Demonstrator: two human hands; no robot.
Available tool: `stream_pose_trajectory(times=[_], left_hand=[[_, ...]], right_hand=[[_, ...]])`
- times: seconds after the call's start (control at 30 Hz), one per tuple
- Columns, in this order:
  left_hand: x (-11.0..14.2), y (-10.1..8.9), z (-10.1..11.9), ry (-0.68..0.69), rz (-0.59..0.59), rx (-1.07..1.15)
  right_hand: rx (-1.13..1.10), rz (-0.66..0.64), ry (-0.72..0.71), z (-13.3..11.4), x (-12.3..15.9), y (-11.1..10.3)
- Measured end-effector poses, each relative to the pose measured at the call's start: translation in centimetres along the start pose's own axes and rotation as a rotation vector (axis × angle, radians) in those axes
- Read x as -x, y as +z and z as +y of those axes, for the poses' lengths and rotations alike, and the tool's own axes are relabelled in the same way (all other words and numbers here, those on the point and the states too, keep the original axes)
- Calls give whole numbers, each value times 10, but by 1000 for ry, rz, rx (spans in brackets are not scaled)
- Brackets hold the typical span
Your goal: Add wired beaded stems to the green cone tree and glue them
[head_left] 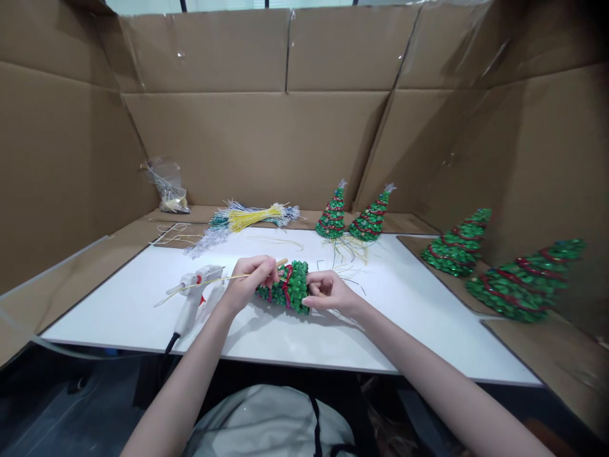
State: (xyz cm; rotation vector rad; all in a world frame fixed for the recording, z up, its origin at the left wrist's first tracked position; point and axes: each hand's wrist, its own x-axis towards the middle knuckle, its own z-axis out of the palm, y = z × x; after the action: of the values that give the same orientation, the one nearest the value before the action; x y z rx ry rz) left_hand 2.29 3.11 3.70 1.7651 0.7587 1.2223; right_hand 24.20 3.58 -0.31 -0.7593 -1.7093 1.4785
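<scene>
A small green Christmas tree (298, 287) with red garland lies on its side on the white board, its tip toward the left and its wide base toward the right. My left hand (252, 277) is closed in a pinch over the tree's upper side, on a thin yellow wire stem (233, 277) that trails out to the left. A short tan stick (282, 262) pokes out by those fingers; whether they grip it too I cannot tell. At the tree's base my right hand (328, 292) is closed with curled fingers, steadying it; the fingertips are partly hidden.
A white hot glue gun (193, 295) lies left, its cord running off the front edge. Behind are bundled yellow stems (254, 218) and a clear plastic bag (169, 193). Finished-looking trees (332, 214) stand at the back and right (528, 279). Cardboard walls (257, 139) enclose the board.
</scene>
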Motion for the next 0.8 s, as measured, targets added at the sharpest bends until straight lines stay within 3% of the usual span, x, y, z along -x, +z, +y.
stream_pose_trajectory(times=[0.8], left_hand=[[1,3,1,-21,-40,19]], right_hand=[[202,-102,-98,-7,2,-2]])
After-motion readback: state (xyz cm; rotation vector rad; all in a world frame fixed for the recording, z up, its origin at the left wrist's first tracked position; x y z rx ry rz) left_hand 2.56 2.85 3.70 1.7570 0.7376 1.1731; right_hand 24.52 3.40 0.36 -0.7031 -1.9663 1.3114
